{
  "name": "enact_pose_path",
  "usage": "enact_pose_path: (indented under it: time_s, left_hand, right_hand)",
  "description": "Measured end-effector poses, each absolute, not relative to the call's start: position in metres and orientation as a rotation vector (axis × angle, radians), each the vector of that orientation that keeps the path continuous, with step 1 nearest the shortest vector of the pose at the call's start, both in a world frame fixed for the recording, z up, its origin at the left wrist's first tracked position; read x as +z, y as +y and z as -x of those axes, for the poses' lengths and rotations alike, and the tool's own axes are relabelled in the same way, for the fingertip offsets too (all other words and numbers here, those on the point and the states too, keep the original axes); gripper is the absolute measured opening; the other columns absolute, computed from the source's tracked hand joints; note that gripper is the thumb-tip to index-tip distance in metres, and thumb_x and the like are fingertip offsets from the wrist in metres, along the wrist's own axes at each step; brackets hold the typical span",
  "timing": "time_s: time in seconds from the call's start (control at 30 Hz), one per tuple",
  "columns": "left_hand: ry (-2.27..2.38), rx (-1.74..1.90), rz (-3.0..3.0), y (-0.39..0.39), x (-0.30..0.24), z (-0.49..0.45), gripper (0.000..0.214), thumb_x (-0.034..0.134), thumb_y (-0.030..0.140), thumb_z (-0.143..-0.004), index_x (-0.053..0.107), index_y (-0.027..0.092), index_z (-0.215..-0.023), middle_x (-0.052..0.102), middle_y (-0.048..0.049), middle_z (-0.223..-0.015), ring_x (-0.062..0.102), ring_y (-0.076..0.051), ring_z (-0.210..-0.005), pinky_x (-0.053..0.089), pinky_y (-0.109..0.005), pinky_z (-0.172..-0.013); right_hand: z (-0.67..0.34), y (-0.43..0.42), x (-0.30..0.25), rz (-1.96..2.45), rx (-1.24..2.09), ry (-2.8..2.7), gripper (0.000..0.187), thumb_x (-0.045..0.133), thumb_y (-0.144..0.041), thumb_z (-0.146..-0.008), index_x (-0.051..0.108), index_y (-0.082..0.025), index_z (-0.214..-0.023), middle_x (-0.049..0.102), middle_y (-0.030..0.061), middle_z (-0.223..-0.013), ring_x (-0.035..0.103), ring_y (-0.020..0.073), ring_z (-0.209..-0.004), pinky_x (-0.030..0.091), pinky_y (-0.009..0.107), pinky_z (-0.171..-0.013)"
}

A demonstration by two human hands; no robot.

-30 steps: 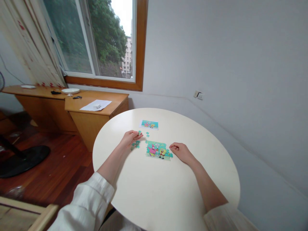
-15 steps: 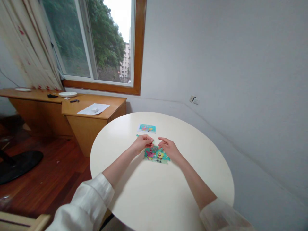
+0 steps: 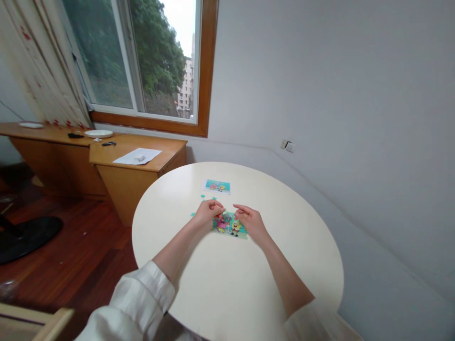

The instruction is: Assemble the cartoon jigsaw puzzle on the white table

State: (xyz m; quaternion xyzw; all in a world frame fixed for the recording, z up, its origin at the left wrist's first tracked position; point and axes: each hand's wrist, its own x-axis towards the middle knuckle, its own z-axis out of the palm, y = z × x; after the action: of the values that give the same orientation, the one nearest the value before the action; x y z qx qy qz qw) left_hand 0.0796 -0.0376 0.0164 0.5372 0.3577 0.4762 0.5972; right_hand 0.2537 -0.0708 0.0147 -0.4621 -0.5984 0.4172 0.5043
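Observation:
A partly joined jigsaw puzzle (image 3: 229, 231) with cartoon figures on a teal ground lies flat on the white round table (image 3: 227, 274). My left hand (image 3: 209, 211) is over its upper left part, with thumb and forefinger pinched on a small puzzle piece (image 3: 224, 210). At the puzzle's upper right, my right hand (image 3: 251, 221) has its forefinger stretched out and its other fingers loosely bent, with nothing visible in it. Both hands cover parts of the puzzle's edges. Loose teal pieces (image 3: 203, 196) lie beyond and left of my left hand.
A reference picture card (image 3: 217, 186) with the same cartoon lies farther back on the table. To the left, a wooden desk (image 3: 170, 150) carries a paper sheet (image 3: 137, 157) and a white plate (image 3: 98, 134). A wall stands close on the right.
My left hand has shifted slightly left and down, the piece still pinched in it. More loose pieces now show beside it. My right hand stays nearly in place, and the view has tilted a little.

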Motion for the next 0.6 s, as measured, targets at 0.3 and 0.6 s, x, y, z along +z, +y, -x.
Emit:
enact_pose_path:
  time_s: [0.3,0.6]
  left_hand:
    - [0.837,1.054,-1.266,-0.039,0.002,-0.089,0.028,0.074,0.032,-0.058,0.055,0.013,-0.065,0.056,0.0007,-0.045,0.051,-0.009,-0.041,0.042,-0.024,-0.049]
    - [0.848,1.050,-1.221,-0.043,0.005,-0.091,0.028,0.074,0.031,-0.058,0.054,0.012,-0.065,0.056,0.0013,-0.044,0.051,-0.009,-0.040,0.043,-0.024,-0.048]
  right_hand:
    - [-0.243,-0.069,0.002,1.117,1.113,-1.427,0.035,0.067,-0.033,-0.059,0.066,-0.015,-0.089,0.060,0.0019,-0.069,0.053,0.0114,-0.062,0.043,0.026,-0.059]
    - [-0.242,-0.071,0.004,1.111,1.192,-1.354,0.030,0.070,-0.029,-0.056,0.067,-0.014,-0.082,0.061,0.0008,-0.067,0.056,0.0114,-0.060,0.045,0.026,-0.059]
